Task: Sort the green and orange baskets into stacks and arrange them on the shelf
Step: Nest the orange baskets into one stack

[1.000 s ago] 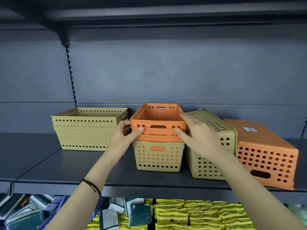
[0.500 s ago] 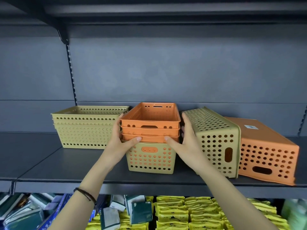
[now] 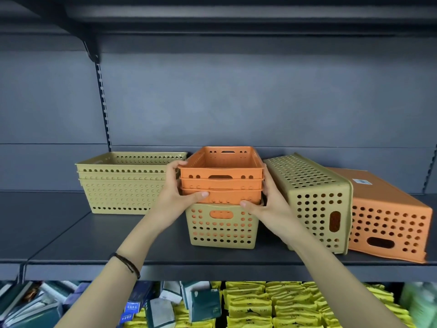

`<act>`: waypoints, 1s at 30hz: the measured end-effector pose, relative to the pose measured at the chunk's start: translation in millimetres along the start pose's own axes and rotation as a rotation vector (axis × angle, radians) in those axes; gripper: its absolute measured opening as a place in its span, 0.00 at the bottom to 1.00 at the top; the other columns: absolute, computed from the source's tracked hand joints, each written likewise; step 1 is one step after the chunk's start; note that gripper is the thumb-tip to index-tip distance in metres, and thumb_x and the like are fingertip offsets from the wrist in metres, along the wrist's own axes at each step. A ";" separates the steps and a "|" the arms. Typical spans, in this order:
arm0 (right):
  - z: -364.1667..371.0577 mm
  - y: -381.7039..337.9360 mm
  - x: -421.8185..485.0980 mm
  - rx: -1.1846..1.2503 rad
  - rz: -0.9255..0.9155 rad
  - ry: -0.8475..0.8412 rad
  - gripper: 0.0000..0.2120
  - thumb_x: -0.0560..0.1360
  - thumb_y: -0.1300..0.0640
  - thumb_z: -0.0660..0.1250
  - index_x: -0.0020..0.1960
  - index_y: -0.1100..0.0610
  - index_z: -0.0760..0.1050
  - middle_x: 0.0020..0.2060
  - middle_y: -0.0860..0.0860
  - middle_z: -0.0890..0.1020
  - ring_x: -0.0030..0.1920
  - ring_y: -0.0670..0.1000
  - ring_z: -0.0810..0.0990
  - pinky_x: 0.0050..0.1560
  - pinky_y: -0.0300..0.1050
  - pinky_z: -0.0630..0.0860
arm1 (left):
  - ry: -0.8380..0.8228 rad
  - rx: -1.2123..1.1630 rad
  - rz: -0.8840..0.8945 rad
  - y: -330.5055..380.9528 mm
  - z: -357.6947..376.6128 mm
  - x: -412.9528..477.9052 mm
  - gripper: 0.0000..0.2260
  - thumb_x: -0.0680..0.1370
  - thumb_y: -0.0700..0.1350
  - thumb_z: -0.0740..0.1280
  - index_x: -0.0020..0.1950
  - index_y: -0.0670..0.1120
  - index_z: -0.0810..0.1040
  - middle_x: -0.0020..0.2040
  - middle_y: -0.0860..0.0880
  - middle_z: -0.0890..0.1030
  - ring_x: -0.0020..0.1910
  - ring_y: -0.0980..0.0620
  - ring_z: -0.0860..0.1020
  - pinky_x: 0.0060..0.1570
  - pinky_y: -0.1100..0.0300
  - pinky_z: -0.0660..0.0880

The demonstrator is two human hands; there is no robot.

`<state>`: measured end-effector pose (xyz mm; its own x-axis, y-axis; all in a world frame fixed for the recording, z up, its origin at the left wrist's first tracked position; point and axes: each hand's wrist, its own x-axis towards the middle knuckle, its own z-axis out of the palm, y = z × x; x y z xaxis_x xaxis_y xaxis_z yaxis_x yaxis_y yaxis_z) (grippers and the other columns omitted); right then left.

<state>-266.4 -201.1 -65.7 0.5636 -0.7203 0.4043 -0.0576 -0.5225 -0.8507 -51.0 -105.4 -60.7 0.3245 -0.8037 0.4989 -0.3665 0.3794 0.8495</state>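
Note:
Three nested orange baskets (image 3: 222, 179) sit inside a green basket (image 3: 221, 227) at the middle of the dark shelf (image 3: 71, 237). My left hand (image 3: 176, 194) grips the left side of the orange stack, thumb on its front. My right hand (image 3: 268, 204) grips its right side, thumb under the lowest orange rim. To the left stands a stack of three wide green baskets (image 3: 123, 183). On the right a green basket (image 3: 312, 200) lies on its side, and beside it an orange basket (image 3: 387, 216) lies upside down.
The shelf's back panel is grey, with a slotted upright (image 3: 104, 107) at the left and another shelf overhead. Below the shelf edge lie yellow packets (image 3: 272, 304) and boxed goods (image 3: 165, 304). Bare shelf stretches to the left of the green stack.
Both hands have closed around the sides of the orange stack, which now stands a little higher out of the green basket. The view has shifted slightly.

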 end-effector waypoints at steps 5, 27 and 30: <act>-2.5 -7.7 -0.3 -0.004 -0.103 -0.031 0.54 0.70 0.67 0.73 0.71 0.26 0.41 0.71 0.41 0.67 0.72 0.40 0.64 0.66 0.44 0.68 | 0.049 -0.065 0.032 21.6 -4.3 3.7 0.29 0.68 0.41 0.74 0.60 0.59 0.63 0.56 0.45 0.79 0.54 0.50 0.81 0.45 0.56 0.82; -64.3 -73.1 -4.2 0.105 -0.488 0.268 0.54 0.68 0.59 0.78 0.72 0.31 0.41 0.69 0.50 0.70 0.65 0.44 0.75 0.61 0.48 0.77 | 0.101 -0.078 0.385 118.6 48.3 7.5 0.31 0.70 0.37 0.75 0.66 0.52 0.63 0.54 0.41 0.81 0.53 0.44 0.81 0.52 0.47 0.80; -80.7 -74.6 -8.8 0.083 -0.494 0.285 0.51 0.67 0.59 0.78 0.71 0.31 0.47 0.67 0.50 0.73 0.63 0.45 0.77 0.60 0.52 0.78 | 0.111 -0.101 0.399 121.1 62.1 6.4 0.32 0.70 0.38 0.75 0.68 0.53 0.63 0.54 0.42 0.81 0.54 0.42 0.81 0.55 0.44 0.78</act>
<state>-333.6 -192.6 21.2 0.2625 -0.5000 0.8253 0.2280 -0.7989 -0.5566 -147.5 -93.2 34.7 0.2686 -0.5322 0.8029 -0.3967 0.6984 0.5957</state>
